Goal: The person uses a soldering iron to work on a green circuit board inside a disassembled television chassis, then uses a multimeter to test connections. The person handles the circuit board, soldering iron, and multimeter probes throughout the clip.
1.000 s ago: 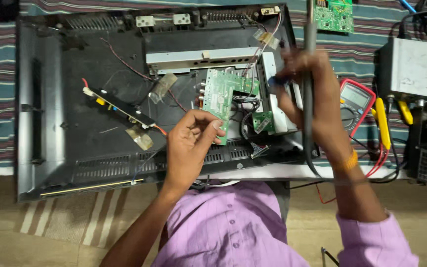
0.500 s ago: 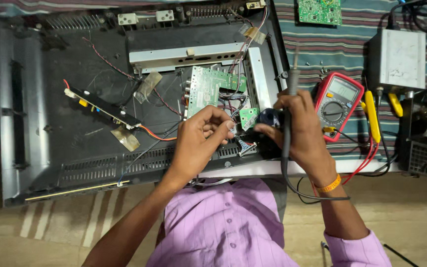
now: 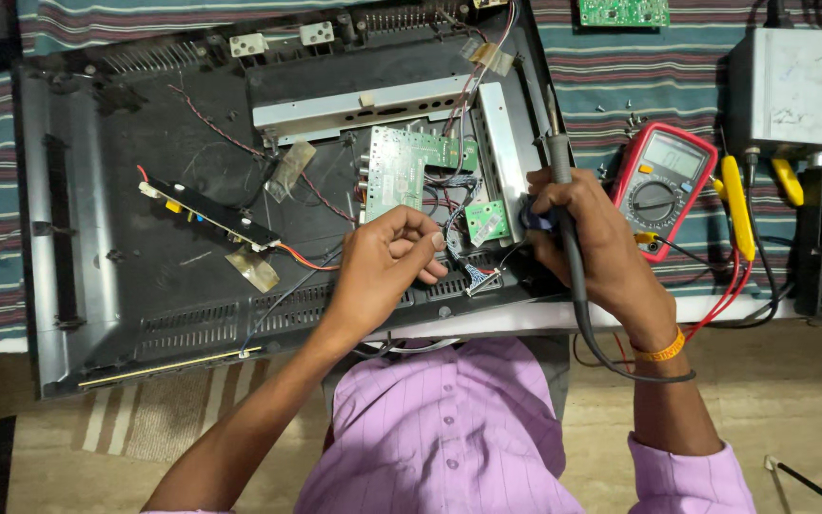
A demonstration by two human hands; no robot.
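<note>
Back cover off, boards bare: right hand [image 3: 590, 249] gripping soldering iron [image 3: 563, 205], tip up, left hand [image 3: 384, 262] pinching something unseen near small green board [image 3: 486, 221]; joint apparently untouched.

A red multimeter [image 3: 663, 188] lies on the striped cloth, right of the open chassis; its small rectangular grey-green screen [image 3: 675, 156] sits near its top edge.

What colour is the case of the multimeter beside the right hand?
Red, with a dark face; the multimeter shows in the head view.
</note>
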